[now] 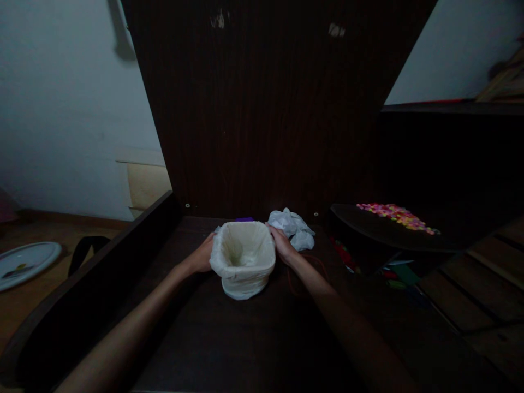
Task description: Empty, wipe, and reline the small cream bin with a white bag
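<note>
- L hand (203, 255) & R hand (281, 242) clasp opp. sides of white-lined bin (245, 281), fingertips mostly hidden.
- Bin upright, open mouth up, approx. mid-view; on or just above dark surface (229, 346), can't tell which.
- Crumpled white bag (291, 225) just past R hand; purple bit (244, 219) behind bin.
- Dark panel (266, 109) at back w/ pale patches.
- R side: multicolored pcs. (395, 214) on dark shelf (352, 221).
- Far L: white round item (41, 252).

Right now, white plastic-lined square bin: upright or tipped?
Upright: the bin has its mouth facing up and narrower base below, between left hand and right hand.
</note>
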Available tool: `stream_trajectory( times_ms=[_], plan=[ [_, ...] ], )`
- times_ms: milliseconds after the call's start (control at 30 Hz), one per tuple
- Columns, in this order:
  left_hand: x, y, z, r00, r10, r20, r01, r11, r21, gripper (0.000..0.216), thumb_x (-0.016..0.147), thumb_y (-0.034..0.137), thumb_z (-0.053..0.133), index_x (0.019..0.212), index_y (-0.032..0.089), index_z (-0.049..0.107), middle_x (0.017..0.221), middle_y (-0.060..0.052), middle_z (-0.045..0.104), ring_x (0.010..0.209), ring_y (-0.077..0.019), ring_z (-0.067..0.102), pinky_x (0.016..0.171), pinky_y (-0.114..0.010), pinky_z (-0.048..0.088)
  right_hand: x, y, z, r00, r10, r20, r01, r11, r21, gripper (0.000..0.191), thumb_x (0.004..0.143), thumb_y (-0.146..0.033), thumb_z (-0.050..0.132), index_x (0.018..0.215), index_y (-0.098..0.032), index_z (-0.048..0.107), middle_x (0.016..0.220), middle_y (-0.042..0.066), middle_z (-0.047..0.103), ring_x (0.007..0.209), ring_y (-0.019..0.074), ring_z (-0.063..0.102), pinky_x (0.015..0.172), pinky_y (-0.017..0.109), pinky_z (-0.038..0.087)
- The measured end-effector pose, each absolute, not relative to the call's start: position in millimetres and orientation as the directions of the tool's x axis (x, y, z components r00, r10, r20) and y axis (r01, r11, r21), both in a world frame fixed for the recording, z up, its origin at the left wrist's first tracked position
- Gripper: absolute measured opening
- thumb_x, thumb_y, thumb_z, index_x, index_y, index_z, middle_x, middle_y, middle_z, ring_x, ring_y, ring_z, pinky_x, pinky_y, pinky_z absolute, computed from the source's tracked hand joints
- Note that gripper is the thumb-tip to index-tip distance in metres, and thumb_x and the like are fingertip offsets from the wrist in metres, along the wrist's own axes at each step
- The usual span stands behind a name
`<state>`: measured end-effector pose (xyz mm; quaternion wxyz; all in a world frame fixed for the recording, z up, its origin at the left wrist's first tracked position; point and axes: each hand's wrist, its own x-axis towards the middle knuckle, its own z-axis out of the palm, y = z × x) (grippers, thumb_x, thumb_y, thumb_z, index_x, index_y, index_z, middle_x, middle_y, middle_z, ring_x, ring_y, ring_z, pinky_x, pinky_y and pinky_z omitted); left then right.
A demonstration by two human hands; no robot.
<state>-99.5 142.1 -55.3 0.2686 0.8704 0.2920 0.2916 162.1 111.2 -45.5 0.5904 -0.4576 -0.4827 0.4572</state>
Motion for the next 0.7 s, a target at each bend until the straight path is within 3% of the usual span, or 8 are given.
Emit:
stream_trajectory(
  times_ms=[100,233,333,400,467,567,700],
  plan=[
    [-99.9,141.2,-59.2,0.665,0.665,0.339,0.357,-0.682,0.638,0.039,0.079,0.046,0.071,0.110,0.023,0.077,0.107,-0.011,0.080,0.108,-0.0358,0.071,0.106,-0.050,0.054,203.4,89.5,-29.9,0.031,0.992,0.126,0.031,0.125,-0.992,0.050,0.080,-0.066,0.073,0.079,-0.016,0.077,0.082,0.009,0.077,0.078,0.0277,0.072,0.082,0.047,0.057],
    [-100.3,138.3,-65.2,0.660,0.671,0.338,0.353,-0.674,0.649,0.035,0.083,0.045,0.066,0.108,0.023,0.077,0.103,-0.010,0.080,0.095,-0.0332,0.074,0.096,-0.047,0.059,264.6,42.4,-10.2,0.014,0.992,0.126,0.197,0.121,-0.973,0.049,0.072,-0.068,0.079,0.076,-0.019,0.079,0.076,0.007,0.076,0.075,0.0265,0.069,0.085,0.046,0.056],
    [-100.4,136.9,-68.2,0.645,0.678,0.352,0.346,-0.670,0.657,0.036,0.083,0.047,0.066,0.107,0.023,0.077,0.102,-0.010,0.080,0.098,-0.0331,0.074,0.097,-0.046,0.059,295.6,11.4,-9.5,-0.060,0.994,0.096,0.481,0.113,-0.869,0.044,0.074,-0.060,0.081,0.098,-0.024,0.080,0.103,0.008,0.079,0.100,0.0310,0.072,0.096,0.049,0.055],
    [-100.1,136.8,-70.1,0.635,0.682,0.362,0.341,-0.668,0.662,0.039,0.082,0.048,0.066,0.108,0.021,0.076,0.102,-0.011,0.080,0.100,-0.0334,0.073,0.096,-0.045,0.060,306.1,-0.8,-17.9,-0.141,0.990,0.021,0.609,0.103,-0.786,0.072,0.067,-0.054,0.087,0.131,-0.025,0.070,0.136,0.012,0.069,0.124,0.0353,0.064,0.108,0.053,0.049],
    [-99.5,137.1,-72.4,0.631,0.684,0.366,0.336,-0.666,0.666,0.041,0.082,0.050,0.065,0.108,0.019,0.075,0.101,-0.012,0.080,0.098,-0.0335,0.073,0.091,-0.045,0.062,310.4,-5.6,-30.7,-0.192,0.980,-0.057,0.709,0.098,-0.698,0.112,0.056,-0.049,0.094,0.154,-0.022,0.049,0.162,0.018,0.043,0.147,0.0397,0.043,0.120,0.057,0.036],
    [-98.6,137.5,-76.5,0.634,0.680,0.369,0.331,-0.670,0.664,0.042,0.084,0.053,0.062,0.106,0.019,0.075,0.096,-0.011,0.080,0.091,-0.0316,0.074,0.088,-0.044,0.063,311.5,-3.6,-50.0,-0.229,0.964,-0.135,0.799,0.106,-0.592,0.142,0.046,-0.049,0.097,0.165,-0.015,0.027,0.172,0.023,0.013,0.159,0.0415,0.013,0.127,0.058,0.019],
    [-98.7,136.4,-81.6,0.632,0.675,0.380,0.340,-0.682,0.647,0.042,0.086,0.055,0.062,0.107,0.022,0.075,0.103,-0.011,0.080,0.104,-0.0317,0.072,0.104,-0.046,0.057,310.5,2.5,-61.2,-0.263,0.955,-0.140,0.807,0.138,-0.574,0.142,0.050,-0.049,0.096,0.166,-0.017,0.021,0.172,0.023,0.016,0.159,0.0412,0.012,0.127,0.059,0.018]
  ],
)
